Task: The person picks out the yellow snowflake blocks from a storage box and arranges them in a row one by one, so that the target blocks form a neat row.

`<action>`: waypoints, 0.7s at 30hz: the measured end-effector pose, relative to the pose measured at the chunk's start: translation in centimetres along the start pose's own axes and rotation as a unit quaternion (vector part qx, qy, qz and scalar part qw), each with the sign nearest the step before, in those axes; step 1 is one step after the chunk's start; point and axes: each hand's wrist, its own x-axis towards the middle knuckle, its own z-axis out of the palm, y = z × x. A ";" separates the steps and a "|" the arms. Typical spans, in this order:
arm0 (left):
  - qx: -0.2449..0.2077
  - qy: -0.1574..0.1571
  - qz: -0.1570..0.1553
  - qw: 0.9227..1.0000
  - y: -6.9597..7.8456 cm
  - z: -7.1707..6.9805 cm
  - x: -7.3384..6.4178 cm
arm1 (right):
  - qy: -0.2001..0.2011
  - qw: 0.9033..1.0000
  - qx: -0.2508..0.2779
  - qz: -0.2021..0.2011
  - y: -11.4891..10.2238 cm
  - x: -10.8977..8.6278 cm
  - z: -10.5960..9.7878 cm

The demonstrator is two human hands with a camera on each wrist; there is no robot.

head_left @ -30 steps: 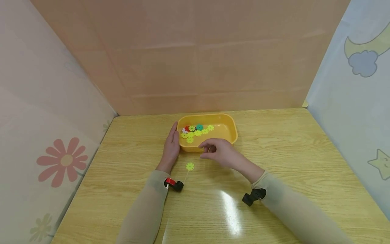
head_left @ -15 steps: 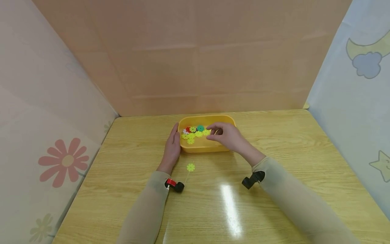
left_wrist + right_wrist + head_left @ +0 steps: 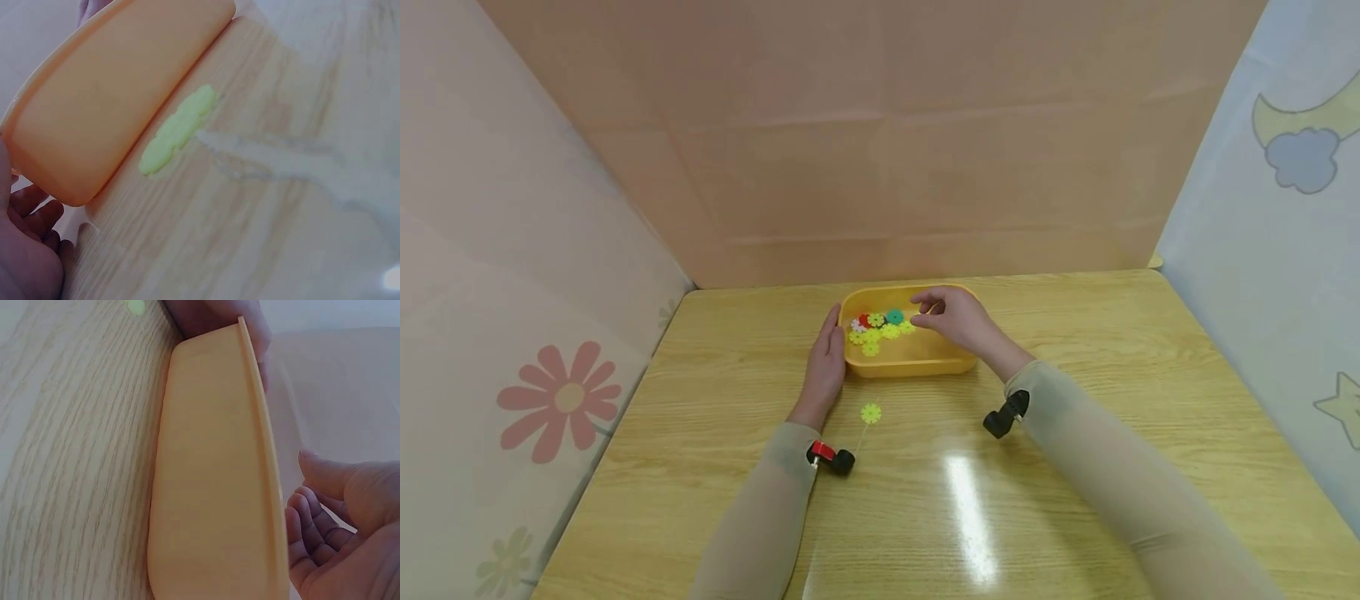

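Note:
My left hand [image 3: 826,367] rests against the left end of the yellow plastic basin [image 3: 910,368], its fingers along the outer wall. My right hand [image 3: 958,317] is over the basin's right half, thumb and forefinger apart and the other fingers loosely bent. Nothing shows between those fingertips in the right wrist view. They are right at the end of a row of yellow snowflake building discs [image 3: 890,331] inside the basin. Beside these lie a teal disc [image 3: 895,317], a red disc [image 3: 865,320] and a white disc [image 3: 857,326]. One yellow disc [image 3: 871,413] lies on the table before the basin.
The wooden table [image 3: 1075,375] reaches to a brown back panel [image 3: 880,167]. Pale printed side panels stand left and right. A small camera [image 3: 842,462] is strapped at the left wrist and another [image 3: 998,423] at the right. Light glares on the tabletop.
My right hand has moved from the basin's front rim up and over its inside, toward the back right. The left hand stays at the basin's left end.

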 end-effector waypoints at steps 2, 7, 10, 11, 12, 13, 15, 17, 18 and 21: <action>0.001 0.001 0.001 1.000 0.0 0.0 0.0 | 0.001 1.000 -0.003 0.002 0.2 0.3 0.2; -0.001 0.000 -0.002 1.000 -0.2 0.0 0.1 | 0.009 1.000 -0.008 0.001 0.9 0.9 0.6; -0.003 -0.001 -0.002 1.000 -0.1 0.0 0.0 | 0.012 1.000 -0.006 0.002 1.4 1.1 0.7; -0.002 -0.001 -0.002 1.000 -0.1 0.1 0.0 | 0.012 1.000 -0.006 0.003 1.6 1.2 0.8; -0.001 -0.001 -0.002 1.000 -0.1 0.1 0.0 | 0.011 1.000 -0.007 0.005 1.7 1.3 0.9; -0.001 -0.001 -0.002 1.000 -0.1 0.0 0.0 | 0.009 1.000 -0.007 0.007 1.8 1.3 1.0; 0.000 -0.001 -0.003 1.000 0.0 0.0 -0.1 | 0.004 1.000 -0.010 0.012 2.0 1.5 1.1; 0.000 -0.001 -0.004 1.000 0.0 0.0 -0.1 | -0.003 1.000 -0.015 0.018 2.1 1.8 1.3; -0.001 0.000 -0.004 1.000 0.0 0.0 -0.1 | -0.005 1.000 -0.017 0.020 2.2 1.9 1.3; -0.002 0.001 0.000 1.000 0.1 -0.1 -0.1 | -0.007 0.999 -0.029 0.028 2.4 2.3 1.5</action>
